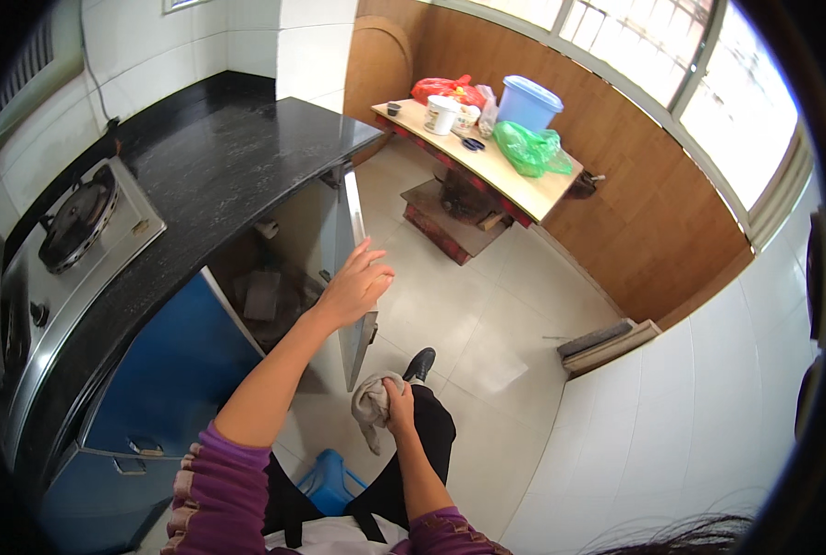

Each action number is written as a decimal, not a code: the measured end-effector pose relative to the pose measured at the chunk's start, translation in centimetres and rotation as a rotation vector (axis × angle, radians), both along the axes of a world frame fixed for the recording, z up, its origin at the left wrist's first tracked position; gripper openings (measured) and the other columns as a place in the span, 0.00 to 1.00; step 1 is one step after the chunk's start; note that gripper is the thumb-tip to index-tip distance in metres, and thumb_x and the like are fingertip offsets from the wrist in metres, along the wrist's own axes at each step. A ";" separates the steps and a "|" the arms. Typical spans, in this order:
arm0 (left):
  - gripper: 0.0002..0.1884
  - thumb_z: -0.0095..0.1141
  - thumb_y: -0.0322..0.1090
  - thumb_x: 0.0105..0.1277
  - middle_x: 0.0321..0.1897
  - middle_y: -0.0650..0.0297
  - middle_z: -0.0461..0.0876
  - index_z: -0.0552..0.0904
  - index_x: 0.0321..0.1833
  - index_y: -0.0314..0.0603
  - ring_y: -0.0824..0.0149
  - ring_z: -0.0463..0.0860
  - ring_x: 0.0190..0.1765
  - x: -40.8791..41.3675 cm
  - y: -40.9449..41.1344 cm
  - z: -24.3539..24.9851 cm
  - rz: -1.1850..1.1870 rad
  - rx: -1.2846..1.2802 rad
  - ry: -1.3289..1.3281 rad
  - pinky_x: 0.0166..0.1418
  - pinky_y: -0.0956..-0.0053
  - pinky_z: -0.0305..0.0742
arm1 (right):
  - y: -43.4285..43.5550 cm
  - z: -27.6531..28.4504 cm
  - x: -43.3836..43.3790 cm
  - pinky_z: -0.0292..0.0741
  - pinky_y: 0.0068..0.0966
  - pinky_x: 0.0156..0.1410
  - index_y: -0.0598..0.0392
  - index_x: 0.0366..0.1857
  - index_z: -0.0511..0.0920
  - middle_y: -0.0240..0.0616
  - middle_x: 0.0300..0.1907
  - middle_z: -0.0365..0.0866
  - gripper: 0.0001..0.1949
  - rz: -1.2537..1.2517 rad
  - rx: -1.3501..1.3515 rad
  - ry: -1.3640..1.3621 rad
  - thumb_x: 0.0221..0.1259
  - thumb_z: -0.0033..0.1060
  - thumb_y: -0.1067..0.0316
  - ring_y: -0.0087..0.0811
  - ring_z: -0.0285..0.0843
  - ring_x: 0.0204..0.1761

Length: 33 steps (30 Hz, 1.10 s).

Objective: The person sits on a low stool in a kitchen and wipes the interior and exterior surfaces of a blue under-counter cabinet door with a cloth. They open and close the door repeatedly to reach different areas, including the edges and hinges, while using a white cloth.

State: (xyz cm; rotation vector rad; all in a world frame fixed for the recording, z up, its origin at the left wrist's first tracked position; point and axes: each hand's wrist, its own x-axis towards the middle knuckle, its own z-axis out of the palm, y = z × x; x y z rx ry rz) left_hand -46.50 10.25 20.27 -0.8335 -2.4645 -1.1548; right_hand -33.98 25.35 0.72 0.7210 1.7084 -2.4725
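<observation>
My left hand (356, 284) is at the open cabinet door (352, 208), its fingers spread near the door's edge; whether it touches the door I cannot tell. Bunched in my right hand (400, 406) is a greyish cloth (371, 404), one end hanging down, above my lap near the right knee. Behind my left forearm the cabinet under the black stone counter (225, 152) stands open. Inside its dark interior are a pale box-like thing (262, 295) and other items that are hard to make out.
A gas stove (83, 222) is set in the counter at left, above blue cabinet doors (170, 368). A blue plastic stool (329, 482) is under me. Ahead, a low table (482, 156) bears a blue bucket (529, 104), tubs and bags. Boards (610, 347) lean by the right wall.
</observation>
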 end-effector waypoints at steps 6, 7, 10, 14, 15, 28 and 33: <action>0.12 0.58 0.40 0.56 0.54 0.54 0.69 0.75 0.36 0.40 0.49 0.57 0.68 2.2 0.1 0.6 -0.045 -0.062 0.114 0.66 0.59 0.57 | -2.8 2.0 -1.2 0.69 0.24 0.49 0.60 0.46 0.68 0.39 0.41 0.74 0.17 -0.162 -0.115 0.193 0.59 0.56 0.62 0.29 0.72 0.42; 0.12 0.58 0.39 0.56 0.54 0.55 0.70 0.74 0.35 0.40 0.49 0.57 0.67 2.2 0.2 0.4 -0.042 -0.088 0.147 0.65 0.59 0.58 | -3.5 2.7 -1.7 0.69 0.24 0.50 0.61 0.47 0.67 0.39 0.41 0.74 0.17 -0.189 -0.075 0.224 0.60 0.55 0.62 0.29 0.71 0.42; 0.11 0.59 0.37 0.54 0.53 0.56 0.70 0.73 0.31 0.39 0.48 0.58 0.67 2.1 0.1 -0.1 -0.022 -0.109 0.213 0.64 0.59 0.59 | -7.5 8.9 -3.1 0.68 0.26 0.50 0.62 0.46 0.66 0.41 0.40 0.73 0.16 -0.328 0.169 0.249 0.63 0.50 0.61 0.31 0.70 0.42; 0.11 0.59 0.37 0.55 0.53 0.56 0.70 0.72 0.29 0.39 0.47 0.58 0.66 2.1 0.6 -0.3 -0.015 -0.072 0.239 0.64 0.58 0.60 | -9.6 5.8 -5.9 0.68 0.34 0.49 0.63 0.45 0.66 0.48 0.39 0.73 0.16 -0.578 0.368 0.223 0.65 0.47 0.59 0.42 0.71 0.42; 0.12 0.59 0.38 0.55 0.52 0.56 0.70 0.72 0.28 0.39 0.46 0.59 0.65 2.1 0.7 -0.5 -0.010 -0.076 0.248 0.63 0.58 0.60 | -9.7 4.1 -6.4 0.68 0.36 0.49 0.63 0.45 0.66 0.50 0.39 0.73 0.17 -0.603 0.430 0.197 0.65 0.47 0.59 0.45 0.71 0.43; 0.13 0.59 0.39 0.56 0.53 0.57 0.70 0.71 0.27 0.39 0.46 0.58 0.66 1.9 1.4 -0.1 0.009 -0.084 0.211 0.61 0.59 0.62 | -9.6 7.1 -6.2 0.66 0.37 0.48 0.63 0.43 0.66 0.53 0.40 0.70 0.14 -0.649 0.481 0.246 0.63 0.49 0.62 0.50 0.70 0.42; 0.14 0.59 0.41 0.57 0.53 0.56 0.70 0.71 0.27 0.40 0.46 0.58 0.66 1.8 2.3 -0.8 0.013 -0.111 0.219 0.60 0.60 0.63 | -8.5 2.3 -6.5 0.67 0.40 0.48 0.62 0.45 0.66 0.53 0.42 0.70 0.15 -0.630 0.591 0.059 0.63 0.49 0.62 0.53 0.69 0.44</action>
